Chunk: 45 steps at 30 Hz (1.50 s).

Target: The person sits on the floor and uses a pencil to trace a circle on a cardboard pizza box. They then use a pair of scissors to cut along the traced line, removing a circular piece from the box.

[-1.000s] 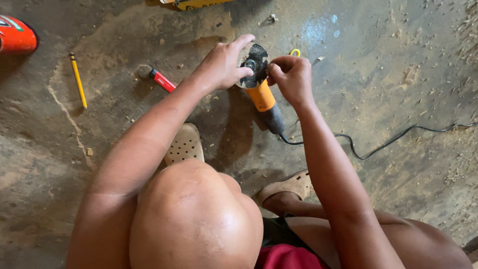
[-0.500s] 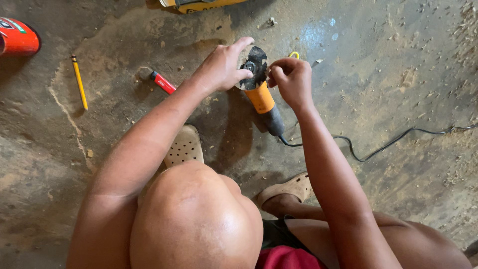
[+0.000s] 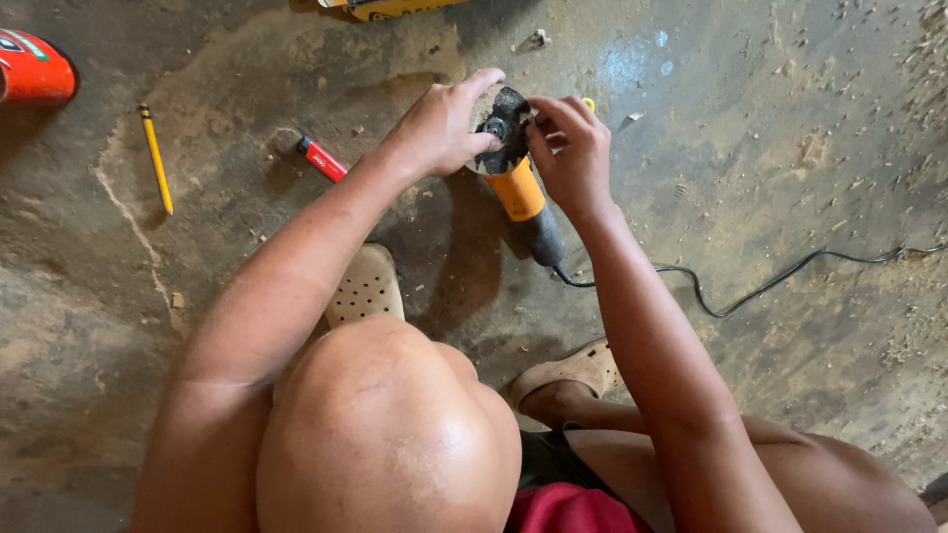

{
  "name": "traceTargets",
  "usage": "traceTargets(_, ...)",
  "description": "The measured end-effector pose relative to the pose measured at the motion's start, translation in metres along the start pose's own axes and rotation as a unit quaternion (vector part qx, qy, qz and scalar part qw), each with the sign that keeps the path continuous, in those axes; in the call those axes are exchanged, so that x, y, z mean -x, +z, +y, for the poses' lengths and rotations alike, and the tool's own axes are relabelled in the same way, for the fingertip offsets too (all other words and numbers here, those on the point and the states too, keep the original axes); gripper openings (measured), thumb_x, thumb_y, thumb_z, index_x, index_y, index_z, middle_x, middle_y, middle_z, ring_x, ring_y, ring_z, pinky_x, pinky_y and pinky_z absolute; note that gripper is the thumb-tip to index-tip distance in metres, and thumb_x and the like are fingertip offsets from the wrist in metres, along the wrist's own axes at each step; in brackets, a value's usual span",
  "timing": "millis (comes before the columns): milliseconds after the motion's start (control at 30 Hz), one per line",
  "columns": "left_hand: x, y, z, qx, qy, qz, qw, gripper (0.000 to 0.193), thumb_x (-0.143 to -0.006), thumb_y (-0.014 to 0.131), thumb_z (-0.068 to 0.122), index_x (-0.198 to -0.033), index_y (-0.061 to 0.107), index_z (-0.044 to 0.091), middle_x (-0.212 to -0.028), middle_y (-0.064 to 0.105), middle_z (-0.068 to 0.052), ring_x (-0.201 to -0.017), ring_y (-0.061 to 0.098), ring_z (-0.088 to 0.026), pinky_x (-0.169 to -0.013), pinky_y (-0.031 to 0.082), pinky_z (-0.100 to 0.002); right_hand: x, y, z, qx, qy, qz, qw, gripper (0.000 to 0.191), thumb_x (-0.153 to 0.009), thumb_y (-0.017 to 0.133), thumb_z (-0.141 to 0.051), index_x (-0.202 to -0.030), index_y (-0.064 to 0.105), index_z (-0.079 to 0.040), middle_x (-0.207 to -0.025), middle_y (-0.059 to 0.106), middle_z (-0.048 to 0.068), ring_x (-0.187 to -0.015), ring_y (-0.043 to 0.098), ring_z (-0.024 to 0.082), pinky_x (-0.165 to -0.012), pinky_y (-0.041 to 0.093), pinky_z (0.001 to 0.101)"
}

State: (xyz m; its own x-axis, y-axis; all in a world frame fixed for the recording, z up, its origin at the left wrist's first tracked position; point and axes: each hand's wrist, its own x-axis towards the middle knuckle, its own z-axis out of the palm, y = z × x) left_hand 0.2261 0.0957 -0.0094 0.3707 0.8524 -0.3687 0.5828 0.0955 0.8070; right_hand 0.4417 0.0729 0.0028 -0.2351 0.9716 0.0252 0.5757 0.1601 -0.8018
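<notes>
From the head camera, the grinder [image 3: 523,188] lies on the dusty floor [image 3: 790,148], at 12 o'clock from the bare knee [image 3: 385,424]. The left hand [image 3: 444,128] is wrapped around its black head. The right hand [image 3: 570,148] pinches the same head with fingers together. A black cord [image 3: 750,291] runs off to 3 o'clock. A red lighter [image 3: 322,159] and a yellow pencil [image 3: 155,158] lie at 9 o'clock, and a red can [image 3: 35,67] sits at 10 o'clock.

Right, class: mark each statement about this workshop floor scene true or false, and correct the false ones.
1. Both hands are at the head of the angle grinder. True.
2. The yellow pencil lies in the left hand. False: it lies on the floor, apart from it.
3. A black cord trails from the grinder across the floor. True.
4. The right hand holds the red marker. False: the marker lies on the floor.
</notes>
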Motion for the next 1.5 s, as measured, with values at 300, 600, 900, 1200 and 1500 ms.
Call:
traceTargets(300,-0.001,0.000,0.003,-0.014,-0.007,-0.015,1.000,0.082,-0.083,0.085,0.029,-0.151,0.041,0.017,-0.124,0.068,-0.023,-0.116,0.067,-0.038,-0.100,0.052,-0.047,-0.003,-0.004,-0.001,0.009,-0.039,0.000,0.999,0.012,-0.092,0.074,0.006,-0.103,0.072,0.003,-0.103,0.071,0.012,-0.090,0.077,0.019,-0.078,0.065,0.0284)
traceTargets(600,-0.001,0.000,0.001,-0.014,-0.009,-0.010,1.000,0.082,-0.083,0.085,0.029,-0.152,0.041,0.018,-0.124,0.068,-0.024,-0.117,0.066,-0.039,-0.101,0.051,-0.048,-0.014,0.001,-0.005,0.061,0.028,0.002,0.998,0.007,-0.090,0.075,-0.001,-0.096,0.074,0.002,-0.091,0.074,0.012,-0.082,0.076,0.019,-0.071,0.063,0.0297)
traceTargets(900,0.000,-0.002,0.006,-0.008,-0.043,-0.027,0.999,0.084,-0.083,0.085,0.032,-0.152,0.040,0.020,-0.125,0.068,-0.022,-0.119,0.066,-0.037,-0.103,0.050,-0.048,-0.042,-0.016,-0.005,0.228,-0.007,-0.132,0.965,0.009,-0.087,0.073,-0.012,-0.088,0.071,-0.003,-0.084,0.072,0.013,-0.084,0.069,0.035,-0.079,0.054,0.0461)
traceTargets(1200,-0.001,0.001,0.003,-0.008,-0.027,-0.015,1.000,0.085,-0.082,0.085,0.034,-0.152,0.039,0.018,-0.129,0.067,-0.020,-0.121,0.064,-0.037,-0.104,0.049,-0.050,-0.044,-0.011,-0.006,0.288,-0.042,-0.152,0.945,0.013,-0.092,0.068,-0.015,-0.093,0.062,-0.003,-0.093,0.068,0.015,-0.087,0.067,0.037,-0.075,0.053,0.0488)
traceTargets(1500,-0.003,0.004,-0.001,0.005,0.006,0.000,1.000,0.086,-0.081,0.086,0.031,-0.152,0.040,0.015,-0.136,0.062,-0.021,-0.124,0.061,-0.038,-0.105,0.047,-0.049,-0.009,-0.023,0.016,0.216,-0.021,-0.066,0.974,0.010,-0.098,0.070,-0.011,-0.099,0.062,-0.004,-0.096,0.065,0.014,-0.087,0.066,0.036,-0.076,0.055,0.0447)
